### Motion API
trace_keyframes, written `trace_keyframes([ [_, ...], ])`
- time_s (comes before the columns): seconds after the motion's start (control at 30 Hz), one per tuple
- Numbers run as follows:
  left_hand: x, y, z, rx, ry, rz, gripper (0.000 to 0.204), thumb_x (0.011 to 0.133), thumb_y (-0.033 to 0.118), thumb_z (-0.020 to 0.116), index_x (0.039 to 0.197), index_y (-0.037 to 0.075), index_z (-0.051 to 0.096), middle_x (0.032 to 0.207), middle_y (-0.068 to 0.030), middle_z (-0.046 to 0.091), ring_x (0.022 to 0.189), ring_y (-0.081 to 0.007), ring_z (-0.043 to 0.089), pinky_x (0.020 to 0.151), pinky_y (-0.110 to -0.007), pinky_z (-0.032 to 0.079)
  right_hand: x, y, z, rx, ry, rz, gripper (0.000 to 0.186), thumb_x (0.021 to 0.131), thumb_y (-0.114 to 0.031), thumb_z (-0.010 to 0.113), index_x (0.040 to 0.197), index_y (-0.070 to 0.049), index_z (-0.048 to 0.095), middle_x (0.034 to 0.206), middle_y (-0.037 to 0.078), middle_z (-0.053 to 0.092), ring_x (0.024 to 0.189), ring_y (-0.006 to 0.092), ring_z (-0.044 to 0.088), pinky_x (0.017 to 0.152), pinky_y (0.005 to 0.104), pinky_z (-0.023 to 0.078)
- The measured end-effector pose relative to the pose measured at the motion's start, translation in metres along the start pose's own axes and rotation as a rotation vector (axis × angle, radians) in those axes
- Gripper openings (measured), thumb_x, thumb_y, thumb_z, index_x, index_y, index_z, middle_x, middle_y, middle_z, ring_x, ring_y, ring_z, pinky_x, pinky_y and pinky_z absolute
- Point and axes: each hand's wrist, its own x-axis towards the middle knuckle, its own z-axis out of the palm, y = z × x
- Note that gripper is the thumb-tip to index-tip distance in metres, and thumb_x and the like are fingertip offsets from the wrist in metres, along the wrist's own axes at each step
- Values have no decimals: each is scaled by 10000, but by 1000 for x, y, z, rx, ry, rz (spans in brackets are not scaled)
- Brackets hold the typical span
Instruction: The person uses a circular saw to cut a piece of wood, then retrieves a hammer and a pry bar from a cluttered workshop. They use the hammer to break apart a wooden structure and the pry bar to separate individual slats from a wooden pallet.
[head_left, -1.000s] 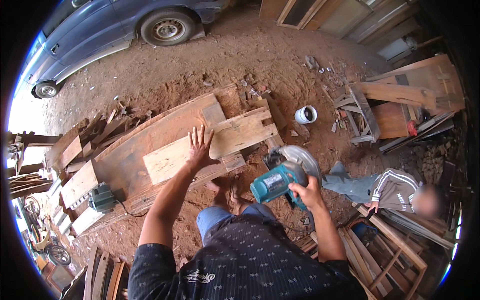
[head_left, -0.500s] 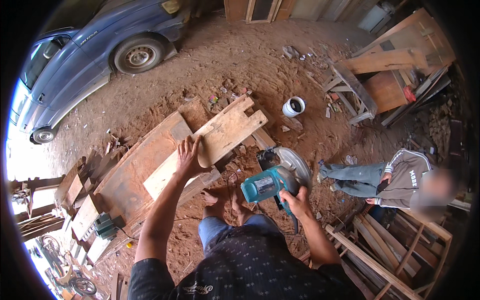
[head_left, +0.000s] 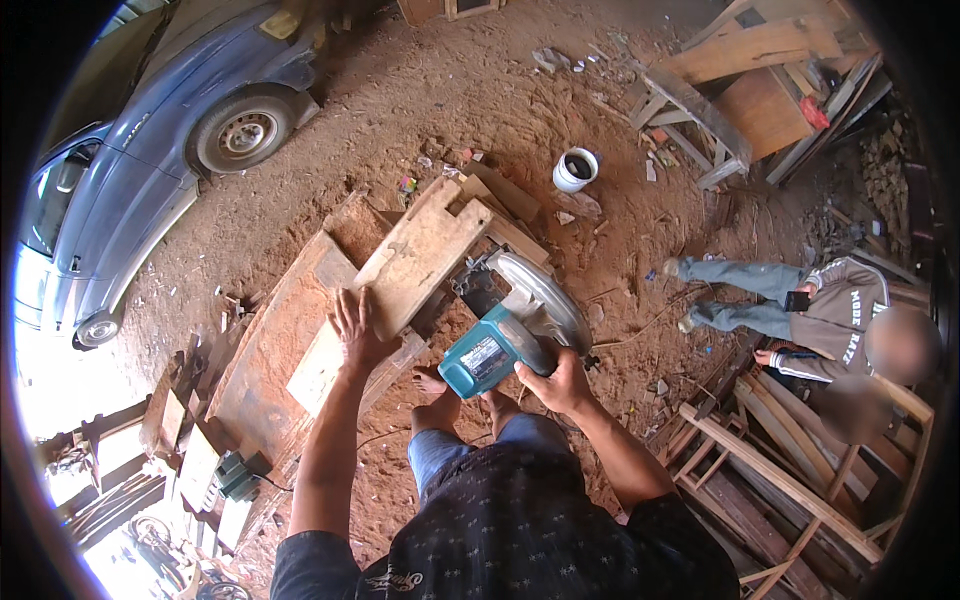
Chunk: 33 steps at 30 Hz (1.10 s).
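Observation:
A pale wooden board with a notch cut in its far end lies slanting across a low stack of planks. My left hand rests on it with the fingers spread, toward its near half. My right hand is wrapped round the rear handle of a teal circular saw. The saw's front is close to the board's right edge near the notched end; whether it touches I cannot tell. Its pale round guard faces right, and the blade's edge is not visible.
A wide, sawdust-covered plank lies under and left of the board. A white bucket stands beyond the saw. At the right is a person, near a wooden frame. A blue car is parked far left, a green power tool lower left.
The saw in my right hand has moved forward and left, up to the board's right edge. My left hand stays flat on the board. The view has shifted slightly.

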Motion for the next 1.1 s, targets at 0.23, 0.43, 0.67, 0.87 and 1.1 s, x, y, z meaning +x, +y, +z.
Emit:
trace_keyframes([
  [0.23,-16,-41,3,0,12,17,1279,600,608,856,1595,161,189,1590,-307,183,1498,-454,112,1203,-608,69,-5,9,5,-23,20,-38,261,860,-133,739,1049,24,651,835,84,691,755,152,653,696,341,530],
  [0.43,1,-49,33,-41,278,-271,782,941,499,563,1516,17,344,1527,-274,334,1436,-433,255,1202,-542,134,10,10,28,22,1,-49,272,866,-127,725,1068,27,630,861,98,685,752,152,652,688,337,534],
  [0.67,3,-45,21,-140,341,-248,775,910,517,594,1462,5,409,1386,-249,472,1319,-410,395,1159,-534,223,27,2,48,3,-5,-59,312,857,-105,708,1123,34,625,828,107,704,736,183,700,696,338,558],
  [0.87,3,-49,22,-121,355,-258,821,891,548,603,1431,-42,415,1346,-263,499,1294,-413,427,1155,-524,238,49,12,64,-163,-46,-177,309,836,-82,693,1129,5,646,778,105,719,685,214,724,672,348,566],
  [1.1,4,-47,17,-137,333,-261,801,886,542,606,1413,-35,431,1342,-256,504,1297,-410,428,1161,-526,225,71,-3,72,-183,-100,-174,271,832,-71,679,1094,-11,652,688,76,701,648,195,716,634,337,557],
])
